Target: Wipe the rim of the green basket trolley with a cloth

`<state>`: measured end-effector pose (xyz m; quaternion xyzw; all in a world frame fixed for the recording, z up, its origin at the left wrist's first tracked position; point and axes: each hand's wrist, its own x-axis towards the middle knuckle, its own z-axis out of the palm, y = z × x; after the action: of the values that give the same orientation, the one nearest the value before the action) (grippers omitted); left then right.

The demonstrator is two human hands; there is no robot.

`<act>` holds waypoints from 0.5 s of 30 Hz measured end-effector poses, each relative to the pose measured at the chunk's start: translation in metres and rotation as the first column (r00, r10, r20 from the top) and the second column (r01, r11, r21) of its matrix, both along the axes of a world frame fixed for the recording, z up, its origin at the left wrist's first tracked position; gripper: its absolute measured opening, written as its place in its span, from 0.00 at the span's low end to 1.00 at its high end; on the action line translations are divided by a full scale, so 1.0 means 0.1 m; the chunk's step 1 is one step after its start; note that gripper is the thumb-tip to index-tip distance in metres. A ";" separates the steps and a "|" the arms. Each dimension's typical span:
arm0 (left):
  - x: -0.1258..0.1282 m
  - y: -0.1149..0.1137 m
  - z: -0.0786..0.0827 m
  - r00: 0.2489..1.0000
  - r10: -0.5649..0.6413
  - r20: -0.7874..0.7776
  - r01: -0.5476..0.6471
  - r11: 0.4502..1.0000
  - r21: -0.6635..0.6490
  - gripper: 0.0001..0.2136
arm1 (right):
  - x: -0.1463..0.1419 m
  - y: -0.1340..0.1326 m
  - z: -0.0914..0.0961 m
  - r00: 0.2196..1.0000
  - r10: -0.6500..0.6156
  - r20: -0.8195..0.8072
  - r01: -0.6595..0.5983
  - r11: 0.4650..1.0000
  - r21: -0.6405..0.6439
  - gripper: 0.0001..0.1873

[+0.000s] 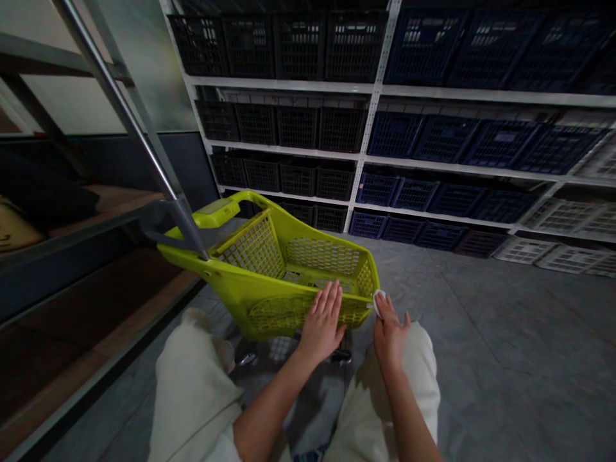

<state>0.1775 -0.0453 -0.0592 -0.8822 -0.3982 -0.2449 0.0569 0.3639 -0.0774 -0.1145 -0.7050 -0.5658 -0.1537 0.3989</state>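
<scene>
A yellow-green plastic shopping cart (240, 279) with latticed walls stands in front of me on its wheels, and its long handle points away from me. My left hand (322, 321) rests flat on the cart's near wall, with the fingers spread and holding nothing. Close to it, my right hand (391, 330) pinches a small white round pad (378, 303) against the cart's near right corner. The cart's inside looks bare of goods.
A slanted metal pole (129, 122) crosses the left of the view and reaches the cart. Dark shelving with a yellow bag (17, 224) lines the left. White racks (370, 128) hold black and blue crates ahead, above a grey floor (500, 346).
</scene>
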 end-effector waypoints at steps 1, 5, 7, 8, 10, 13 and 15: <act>0.00 0.00 -0.01 1.000 0.001 0.004 -0.001 1.000 0.001 0.40 | -0.09 0.02 0.03 1.000 -0.014 0.001 0.014 1.000 -0.005 0.30; 0.00 0.02 -0.04 1.000 -0.016 0.011 0.016 1.000 0.011 0.37 | -0.54 0.12 0.20 0.993 0.102 0.053 -0.101 0.994 -0.032 0.32; 0.00 0.04 -0.06 1.000 -0.017 0.006 0.017 1.000 0.019 0.36 | -0.66 0.14 0.27 0.978 0.198 0.073 -0.195 0.980 -0.046 0.32; 0.00 0.04 -0.06 1.000 -0.017 0.004 0.016 1.000 0.023 0.35 | -0.67 0.15 0.30 0.969 0.234 0.085 -0.230 0.972 -0.053 0.33; -0.01 0.05 -0.06 1.000 -0.018 0.002 0.018 0.999 0.026 0.35 | -0.59 0.12 0.30 0.953 0.279 0.114 -0.272 0.959 -0.074 0.35; -0.01 0.04 -0.04 1.000 -0.008 -0.001 0.008 1.000 0.024 0.36 | -0.30 0.04 0.21 0.952 0.275 0.133 -0.265 0.960 -0.088 0.35; -0.01 0.02 -0.02 1.000 0.008 -0.003 -0.008 1.000 0.022 0.36 | -0.08 0.00 0.13 0.973 0.206 0.105 -0.200 0.978 -0.060 0.34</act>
<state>0.1769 -0.0429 -0.0611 -0.8802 -0.3990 -0.2477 0.0682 0.3555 -0.0778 -0.1013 -0.6436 -0.6598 -0.1371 0.3629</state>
